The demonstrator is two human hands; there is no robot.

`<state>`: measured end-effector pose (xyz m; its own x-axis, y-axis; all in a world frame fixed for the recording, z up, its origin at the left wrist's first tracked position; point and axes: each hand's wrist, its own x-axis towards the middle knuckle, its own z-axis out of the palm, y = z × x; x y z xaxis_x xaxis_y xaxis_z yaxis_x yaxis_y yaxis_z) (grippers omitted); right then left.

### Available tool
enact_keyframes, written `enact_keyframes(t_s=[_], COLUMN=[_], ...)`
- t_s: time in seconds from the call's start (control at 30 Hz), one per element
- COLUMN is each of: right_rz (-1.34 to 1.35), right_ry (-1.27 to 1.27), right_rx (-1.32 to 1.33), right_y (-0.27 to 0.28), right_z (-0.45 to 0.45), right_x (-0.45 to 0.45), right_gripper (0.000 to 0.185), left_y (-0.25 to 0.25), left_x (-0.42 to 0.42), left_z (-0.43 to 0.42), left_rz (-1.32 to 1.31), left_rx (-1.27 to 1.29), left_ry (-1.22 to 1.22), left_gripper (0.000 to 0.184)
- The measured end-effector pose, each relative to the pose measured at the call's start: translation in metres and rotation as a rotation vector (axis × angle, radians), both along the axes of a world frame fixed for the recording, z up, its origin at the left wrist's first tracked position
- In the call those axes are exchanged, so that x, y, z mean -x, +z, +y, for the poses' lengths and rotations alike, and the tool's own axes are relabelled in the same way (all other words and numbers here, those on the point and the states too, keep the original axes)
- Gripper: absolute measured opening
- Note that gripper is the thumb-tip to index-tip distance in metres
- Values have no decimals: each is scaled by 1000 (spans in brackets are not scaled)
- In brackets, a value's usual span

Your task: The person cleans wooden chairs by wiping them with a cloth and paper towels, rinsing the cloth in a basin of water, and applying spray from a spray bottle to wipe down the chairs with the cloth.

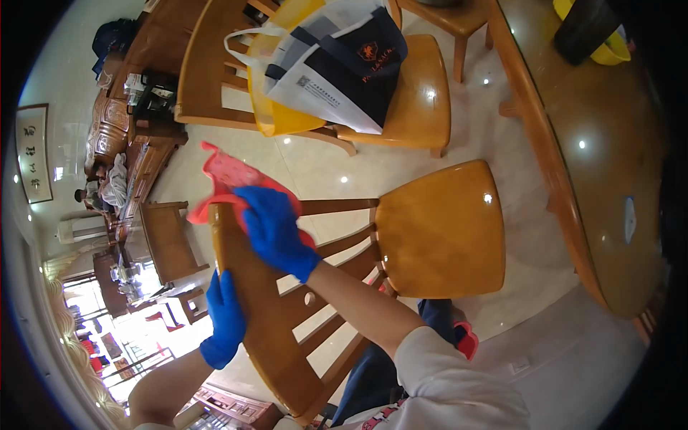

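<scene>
A wooden chair with a slatted back (276, 308) and a glossy seat (441, 233) stands close in front of me. My right hand (276, 229), in a blue glove, presses a red-pink cloth (233, 172) against the upper part of the chair back. The cloth drapes over the back's end and shows on both sides of the hand. Lower down, my blue-gloved left hand (225, 319) grips the outer edge of the same chair back, its thumb side hidden behind the wood.
A second chair (423, 86) holds a yellow bag and a white-and-black bag (337, 72). A long wooden table (588, 179) with a yellow bowl (613, 50) runs along the right. Carved wooden furniture (111, 125) and seated people (111, 186) are at the far left.
</scene>
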<state>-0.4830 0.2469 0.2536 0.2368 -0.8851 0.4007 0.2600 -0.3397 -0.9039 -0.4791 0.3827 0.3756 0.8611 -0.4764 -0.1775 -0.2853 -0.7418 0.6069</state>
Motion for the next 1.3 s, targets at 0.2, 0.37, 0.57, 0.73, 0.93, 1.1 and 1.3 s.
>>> enact_keyframes(t_s=[0.2,0.37,0.57,0.73,0.93,1.1,1.3], right_rz=[-240,-421,-405,-319,-72,-43,-889], right_ry=[231,142,169,645,396,177,607], right_rx=[-635,-904,-1190,-755,-586,-759,-1217], right_y=[-269,-350,-162,-16,-172,-327,-184], right_z=[-10,-10,6,91,100,70,168], right_x=[48,44,84,108,84,107,131], right_gripper=[29,36,28,44,37,34,44], left_y=[-6,0,-1,-3,-5,-8,-1], left_x=[-12,-8,-8,-7,-13,-12,-5], left_z=[25,16,14,9,17,13,5], left_rz=[50,20,-181,49,112,98,132], left_rx=[-31,-36,-164,35,106,172,169], left_ry=[-52,-79,-228,-81,-66,0,-90], left_gripper=[43,41,41,43,42,36,38])
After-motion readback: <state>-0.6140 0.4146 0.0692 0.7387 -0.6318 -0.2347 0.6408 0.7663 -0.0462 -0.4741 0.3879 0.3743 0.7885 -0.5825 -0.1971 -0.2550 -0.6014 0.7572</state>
